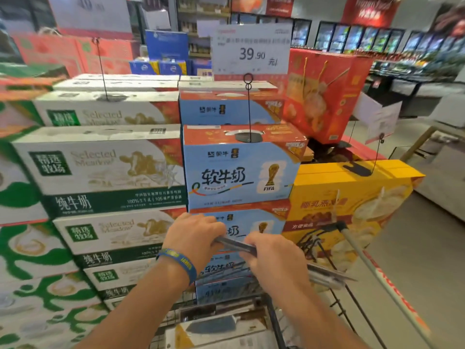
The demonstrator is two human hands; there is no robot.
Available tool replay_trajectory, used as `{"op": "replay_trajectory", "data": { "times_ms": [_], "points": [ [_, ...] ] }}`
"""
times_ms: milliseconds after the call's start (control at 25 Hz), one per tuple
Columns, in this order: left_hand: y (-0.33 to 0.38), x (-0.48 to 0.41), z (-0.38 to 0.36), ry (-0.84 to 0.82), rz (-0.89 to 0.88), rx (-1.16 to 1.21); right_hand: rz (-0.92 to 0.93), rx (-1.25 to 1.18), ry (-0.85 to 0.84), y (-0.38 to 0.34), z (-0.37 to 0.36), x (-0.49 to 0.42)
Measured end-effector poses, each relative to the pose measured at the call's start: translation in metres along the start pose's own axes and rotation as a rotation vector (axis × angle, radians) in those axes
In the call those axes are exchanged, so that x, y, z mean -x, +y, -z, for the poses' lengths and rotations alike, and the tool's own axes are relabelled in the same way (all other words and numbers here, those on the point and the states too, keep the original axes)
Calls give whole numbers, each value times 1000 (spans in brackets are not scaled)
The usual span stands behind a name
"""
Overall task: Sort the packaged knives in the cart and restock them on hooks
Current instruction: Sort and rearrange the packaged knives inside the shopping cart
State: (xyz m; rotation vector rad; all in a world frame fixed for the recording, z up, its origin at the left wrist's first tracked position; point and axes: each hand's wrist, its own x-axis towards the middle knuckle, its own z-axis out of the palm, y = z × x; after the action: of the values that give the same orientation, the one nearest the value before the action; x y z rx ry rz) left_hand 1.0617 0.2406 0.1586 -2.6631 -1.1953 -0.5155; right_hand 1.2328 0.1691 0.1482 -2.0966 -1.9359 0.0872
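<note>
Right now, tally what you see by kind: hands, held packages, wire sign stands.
2 hands: left hand, right hand
1 package, held by both
3 sign stands
Total: 6

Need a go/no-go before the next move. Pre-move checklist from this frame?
1. Left hand grips the grey flat item: ok.
2. Right hand grips it too: ok.
3. That item is a knife pack: cannot tell, blurred.
4. Cleaver pack lying in the cart: ok.
5. Hooks in view: not ok; only milk cartons ahead.
</note>
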Motion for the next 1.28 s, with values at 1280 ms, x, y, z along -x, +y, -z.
{"op": "replay_trajectory", "data": {
  "times_ms": [1280],
  "points": [
    [155, 1, -207, -450, 628, 519, -591, -322, -357, 228, -160, 63]
  ]
}}
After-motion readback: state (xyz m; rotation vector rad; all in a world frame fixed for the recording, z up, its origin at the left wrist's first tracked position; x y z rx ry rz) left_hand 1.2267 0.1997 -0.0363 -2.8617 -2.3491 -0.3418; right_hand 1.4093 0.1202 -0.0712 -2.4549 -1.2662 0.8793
